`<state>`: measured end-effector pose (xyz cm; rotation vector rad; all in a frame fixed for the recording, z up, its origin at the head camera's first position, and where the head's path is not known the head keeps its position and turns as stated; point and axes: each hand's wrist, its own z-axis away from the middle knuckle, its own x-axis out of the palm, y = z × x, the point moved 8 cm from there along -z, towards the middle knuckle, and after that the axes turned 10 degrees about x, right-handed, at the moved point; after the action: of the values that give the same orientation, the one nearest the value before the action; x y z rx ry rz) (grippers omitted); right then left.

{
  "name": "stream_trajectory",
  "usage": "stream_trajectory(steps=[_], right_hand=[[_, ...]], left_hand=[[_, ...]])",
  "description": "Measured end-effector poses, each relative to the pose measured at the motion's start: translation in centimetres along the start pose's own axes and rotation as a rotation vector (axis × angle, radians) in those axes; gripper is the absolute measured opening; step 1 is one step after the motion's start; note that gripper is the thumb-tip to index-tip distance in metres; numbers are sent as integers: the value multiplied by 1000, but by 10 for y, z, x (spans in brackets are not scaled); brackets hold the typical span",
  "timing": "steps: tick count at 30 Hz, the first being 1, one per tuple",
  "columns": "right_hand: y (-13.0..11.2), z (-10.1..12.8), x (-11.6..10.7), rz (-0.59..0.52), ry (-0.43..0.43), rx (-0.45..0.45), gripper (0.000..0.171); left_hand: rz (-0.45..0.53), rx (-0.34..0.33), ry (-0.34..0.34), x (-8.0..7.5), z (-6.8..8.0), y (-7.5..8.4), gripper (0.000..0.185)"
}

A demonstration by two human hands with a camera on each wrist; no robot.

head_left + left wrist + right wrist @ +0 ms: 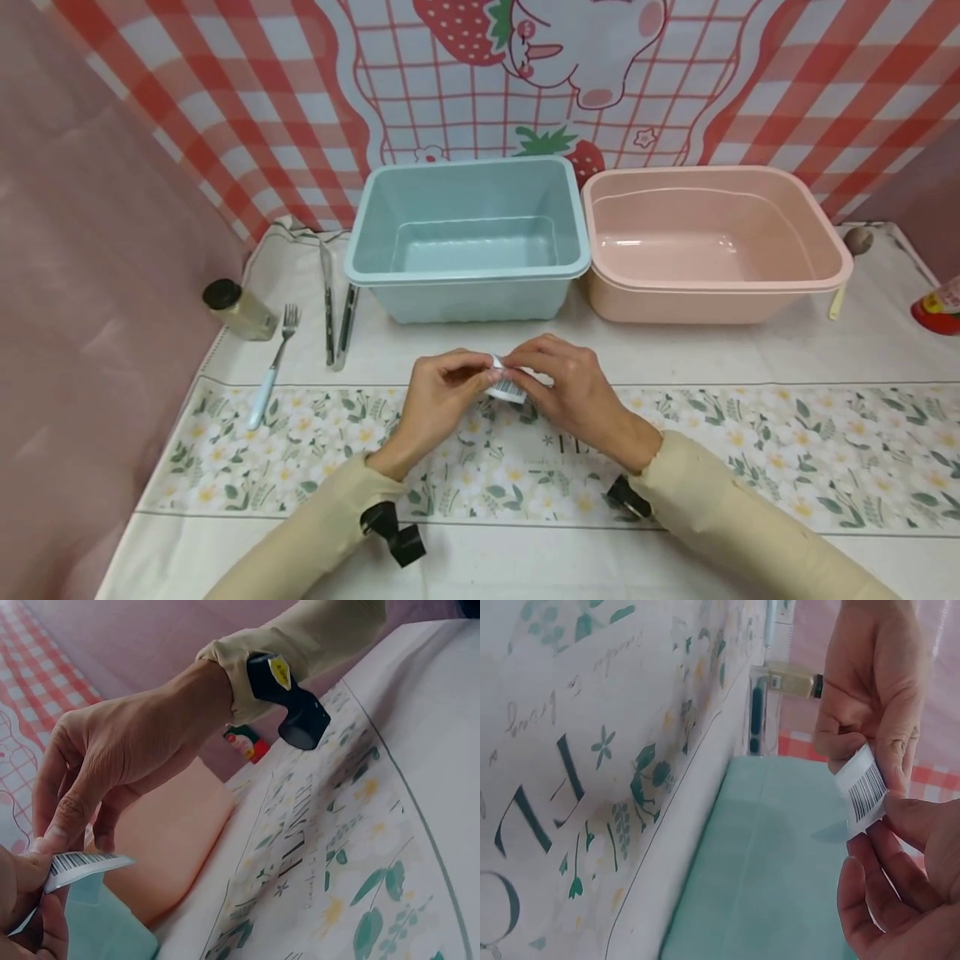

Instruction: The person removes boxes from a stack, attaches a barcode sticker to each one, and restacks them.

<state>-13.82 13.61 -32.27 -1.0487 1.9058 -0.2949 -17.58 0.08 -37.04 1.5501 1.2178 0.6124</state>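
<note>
Above the flowered tablecloth, both hands meet over a small white barcode label. My left hand pinches its left end between thumb and fingers. My right hand pinches the right end from above. In the left wrist view the right hand's fingertips clamp the barcode label. The right wrist view shows the left hand's fingers on the same label, with the right hand's fingers curled beneath it. Both sleeves are cream.
A light blue tub and a pink tub stand side by side just beyond the hands. To the left lie a fork, tongs and a small black-capped bottle. A red-based bottle sits at the right edge.
</note>
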Motion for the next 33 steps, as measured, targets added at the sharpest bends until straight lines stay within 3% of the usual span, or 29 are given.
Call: stream_trajectory(steps=[9, 16, 22, 33], right_hand=[[4, 2, -1, -84, -9, 20, 13], [6, 2, 2, -67, -14, 37, 8], [9, 2, 2, -34, 10, 49, 10], [20, 1, -5, -1, 46, 94, 10]], left_hand=[[-12, 38, -51, 2, -3, 3, 17], [-83, 38, -58, 2, -2, 4, 16], [-139, -17, -75, 0, 1, 0, 16], [-157, -170, -64, -10, 13, -19, 15]])
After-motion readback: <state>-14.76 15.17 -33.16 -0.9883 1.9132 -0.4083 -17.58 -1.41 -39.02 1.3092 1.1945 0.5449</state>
